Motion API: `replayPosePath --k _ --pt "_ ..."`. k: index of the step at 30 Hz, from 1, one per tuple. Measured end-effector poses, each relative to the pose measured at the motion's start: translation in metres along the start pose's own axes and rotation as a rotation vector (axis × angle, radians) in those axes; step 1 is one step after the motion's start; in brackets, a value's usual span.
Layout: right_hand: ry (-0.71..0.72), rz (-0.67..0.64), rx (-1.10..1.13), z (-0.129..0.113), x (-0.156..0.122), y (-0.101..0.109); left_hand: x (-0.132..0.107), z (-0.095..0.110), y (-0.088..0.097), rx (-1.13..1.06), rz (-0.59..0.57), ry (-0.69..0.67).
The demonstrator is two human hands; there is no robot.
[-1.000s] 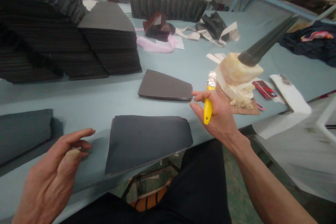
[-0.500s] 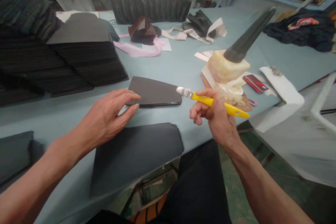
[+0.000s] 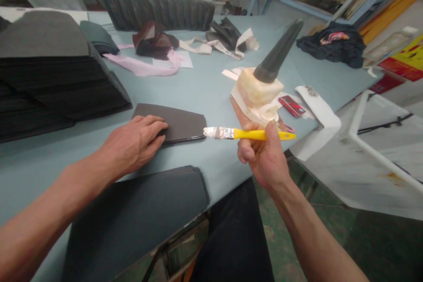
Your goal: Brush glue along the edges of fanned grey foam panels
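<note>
My right hand (image 3: 267,154) grips a paintbrush (image 3: 251,134) with a yellow handle and whitish, coated bristles. The bristle tip meets the near right corner of a small stack of dark grey panels (image 3: 185,120), whose near edge looks glossy. On the left end of that stack rests my left hand (image 3: 135,141), fingers stretched out and lying on the top face; the panel's left end is partly hidden beneath it. Closer to me lies a larger dark sheet (image 3: 142,216), overhanging the table's front edge. Right of the panels, a cream block (image 3: 261,88) with a dark tapered handle stands by pale, creamy material.
A tall stack of dark sheets (image 3: 66,83) stands at left on the blue-grey table (image 3: 205,83). Fabric scraps (image 3: 155,42) and a pink strip (image 3: 142,66) lie behind. A red box (image 3: 292,105) and a white folded piece (image 3: 319,108) are at right.
My left hand has come down onto the panels. The brush has turned more level, its bristles now at the near right corner. The view has shifted right; the dark sleeve at upper left is gone.
</note>
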State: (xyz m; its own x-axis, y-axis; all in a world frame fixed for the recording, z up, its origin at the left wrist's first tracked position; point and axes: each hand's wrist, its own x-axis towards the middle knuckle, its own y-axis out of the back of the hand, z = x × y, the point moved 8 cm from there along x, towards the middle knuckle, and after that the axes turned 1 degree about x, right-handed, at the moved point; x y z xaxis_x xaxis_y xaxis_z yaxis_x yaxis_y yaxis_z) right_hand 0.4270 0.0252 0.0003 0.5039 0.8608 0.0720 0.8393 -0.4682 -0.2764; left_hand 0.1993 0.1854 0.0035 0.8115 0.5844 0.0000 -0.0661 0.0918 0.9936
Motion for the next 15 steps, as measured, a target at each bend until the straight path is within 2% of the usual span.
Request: replayPosePath --k 9,15 --pt "0.020 0.059 0.000 -0.004 0.002 0.004 -0.004 0.016 0.000 0.082 -0.068 0.064" --pt "0.044 0.088 -0.002 -0.004 0.018 -0.001 -0.006 0.026 0.002 0.109 -0.124 0.100"
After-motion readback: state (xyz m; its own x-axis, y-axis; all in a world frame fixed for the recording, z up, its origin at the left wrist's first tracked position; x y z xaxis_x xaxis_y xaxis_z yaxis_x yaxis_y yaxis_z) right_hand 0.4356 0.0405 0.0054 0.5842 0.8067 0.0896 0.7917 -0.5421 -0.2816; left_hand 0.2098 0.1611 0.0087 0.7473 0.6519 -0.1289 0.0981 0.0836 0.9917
